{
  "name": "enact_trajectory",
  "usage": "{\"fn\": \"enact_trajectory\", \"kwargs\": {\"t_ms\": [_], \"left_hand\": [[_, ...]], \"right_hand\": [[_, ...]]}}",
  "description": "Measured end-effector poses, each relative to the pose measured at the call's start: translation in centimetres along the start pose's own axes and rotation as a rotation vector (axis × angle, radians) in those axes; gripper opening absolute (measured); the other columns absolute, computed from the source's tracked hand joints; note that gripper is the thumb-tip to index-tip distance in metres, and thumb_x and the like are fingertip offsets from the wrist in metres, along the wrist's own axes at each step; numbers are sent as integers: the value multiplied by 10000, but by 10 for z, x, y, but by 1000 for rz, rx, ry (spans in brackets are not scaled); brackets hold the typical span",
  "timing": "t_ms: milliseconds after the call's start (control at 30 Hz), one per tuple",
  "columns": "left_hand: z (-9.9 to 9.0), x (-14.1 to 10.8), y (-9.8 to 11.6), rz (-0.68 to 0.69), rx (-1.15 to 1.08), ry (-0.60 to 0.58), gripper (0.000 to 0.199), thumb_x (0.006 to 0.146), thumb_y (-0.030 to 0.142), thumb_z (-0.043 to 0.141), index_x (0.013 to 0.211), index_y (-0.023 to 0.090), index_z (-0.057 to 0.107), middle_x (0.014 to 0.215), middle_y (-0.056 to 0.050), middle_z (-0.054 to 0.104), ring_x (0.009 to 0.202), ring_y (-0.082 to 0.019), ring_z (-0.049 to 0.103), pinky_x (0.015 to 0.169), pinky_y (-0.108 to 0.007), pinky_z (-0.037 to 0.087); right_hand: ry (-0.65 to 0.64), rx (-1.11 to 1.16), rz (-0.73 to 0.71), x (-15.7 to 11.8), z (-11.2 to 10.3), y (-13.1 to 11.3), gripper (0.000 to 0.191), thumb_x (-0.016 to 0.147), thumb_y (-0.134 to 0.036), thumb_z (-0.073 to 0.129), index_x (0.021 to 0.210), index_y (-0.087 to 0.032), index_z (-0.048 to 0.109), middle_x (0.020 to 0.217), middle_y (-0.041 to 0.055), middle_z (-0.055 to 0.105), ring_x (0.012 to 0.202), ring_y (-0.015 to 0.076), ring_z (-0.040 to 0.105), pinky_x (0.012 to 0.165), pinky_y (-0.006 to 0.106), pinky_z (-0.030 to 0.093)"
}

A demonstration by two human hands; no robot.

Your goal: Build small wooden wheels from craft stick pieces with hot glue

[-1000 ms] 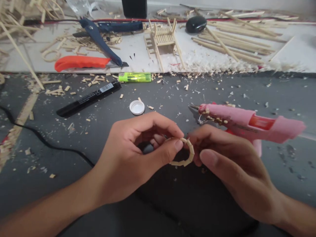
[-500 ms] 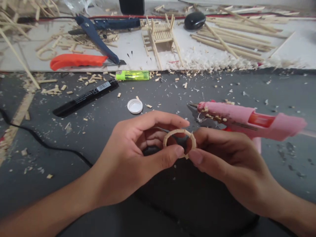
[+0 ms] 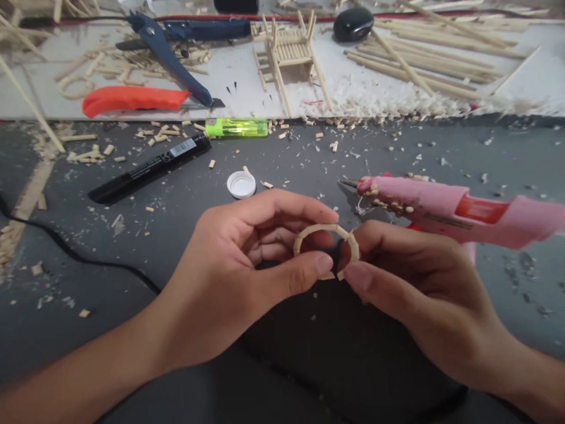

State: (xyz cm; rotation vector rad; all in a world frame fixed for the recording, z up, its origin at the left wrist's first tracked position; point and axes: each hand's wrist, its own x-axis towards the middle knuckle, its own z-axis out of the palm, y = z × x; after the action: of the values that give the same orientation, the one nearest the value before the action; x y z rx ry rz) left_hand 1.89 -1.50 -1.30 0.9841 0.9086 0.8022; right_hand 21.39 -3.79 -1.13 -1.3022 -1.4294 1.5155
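A small ring of short wooden stick pieces (image 3: 321,228) is held up between both hands, with a narrow gap at its lower side. My left hand (image 3: 251,277) pinches its left part, thumb in front and fingers curled behind. On the ring's right side, my right hand (image 3: 410,294) grips it between thumb and forefinger. Just beyond the right hand lies a pink hot glue gun (image 3: 424,200), its nozzle pointing left. A white bottle cap (image 3: 241,185) rests on the dark table past the left hand.
Across the back, a white board bears a miniature stick chair (image 3: 291,53), an orange utility knife (image 3: 132,100), blue cutters (image 3: 170,59), a black rounded object (image 3: 353,25) and wooden sticks (image 3: 424,59). Nearer lie a green lighter (image 3: 237,128), a black marker (image 3: 150,169) and a cable (image 3: 83,259).
The gap at the ring's lower side has widened, with the right hand shifted slightly right. The view has tilted a little, so the background sits higher.
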Motion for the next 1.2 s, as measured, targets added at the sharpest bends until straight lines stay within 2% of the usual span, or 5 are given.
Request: {"fn": "enact_trajectory", "kwargs": {"t_ms": [300,500,667,1033,1200], "left_hand": [[2,-1,0,-39,-26,-19,252,820,151,821,1016,291,744,889,115,787,864,-50,745,724,-38,579],[0,-1,0,-18,0,26,119,863,218,793,965,255,745,835,78,774,688,-47,704,633,-74,587],[-1,-1,-1,24,80,90,57,877,247,781,924,256,751,748,80,732,623,-30,666,582,-46,553],[0,-4,-1,73,141,101,40,885,209,758,898,235,731,717,58,687,577,-46,618,538,-80,546],[-5,0,0,157,141,195,46,893,234,754,930,246,730,778,40,692,631,-80,627,526,-129,540]], "right_hand": [[8,-14,-12,-3,-2,0,341,899,-418,722,680,-195,587,575,-49,512,524,43,424,443,130,359],[-38,65,7,-1,-1,0,169,882,-279,753,758,-222,653,611,-60,561,533,47,440,449,140,342],[-59,-17,18,-2,-2,-1,271,907,-334,704,700,-196,596,573,-61,457,509,49,374,423,165,287],[-39,-34,21,-2,-2,-3,269,889,-290,687,664,-188,581,544,-64,477,500,41,385,415,170,244],[-3,-45,13,-2,-2,-2,276,874,-285,690,645,-190,569,530,-66,470,483,35,379,401,174,222]]}}
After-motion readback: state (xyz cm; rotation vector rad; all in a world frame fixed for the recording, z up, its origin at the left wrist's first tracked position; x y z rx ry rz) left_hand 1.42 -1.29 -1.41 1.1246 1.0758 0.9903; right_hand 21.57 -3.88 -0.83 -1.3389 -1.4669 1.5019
